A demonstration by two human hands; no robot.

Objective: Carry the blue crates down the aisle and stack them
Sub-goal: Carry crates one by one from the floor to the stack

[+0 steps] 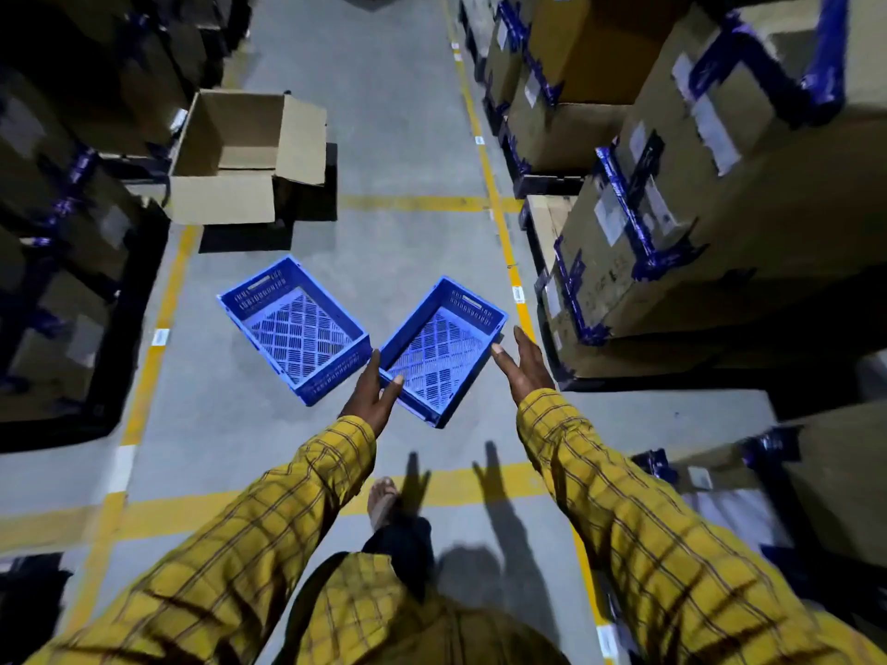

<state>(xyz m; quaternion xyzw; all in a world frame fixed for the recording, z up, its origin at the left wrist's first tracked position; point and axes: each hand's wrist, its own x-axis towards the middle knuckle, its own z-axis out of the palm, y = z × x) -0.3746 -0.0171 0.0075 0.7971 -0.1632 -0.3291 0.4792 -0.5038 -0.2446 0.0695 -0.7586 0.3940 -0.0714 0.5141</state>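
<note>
Two empty blue crates lie side by side on the grey aisle floor, their near corners almost touching. The left crate (pixel 293 328) is angled one way, the right crate (pixel 444 350) the other. My left hand (pixel 372 393) is stretched out with straight fingers over the near left edge of the right crate. Beside that crate's right edge my right hand (pixel 525 364) is also held out, fingers straight. Neither hand grips anything; whether they touch the crate is unclear.
An open cardboard box (pixel 242 156) stands on a dark pallet at the far left of the aisle. Taped cartons (pixel 696 199) are stacked along the right, dark stacks (pixel 62 223) along the left. Yellow floor lines (pixel 499 218) mark the aisle. My foot (pixel 381 501) is on the floor below.
</note>
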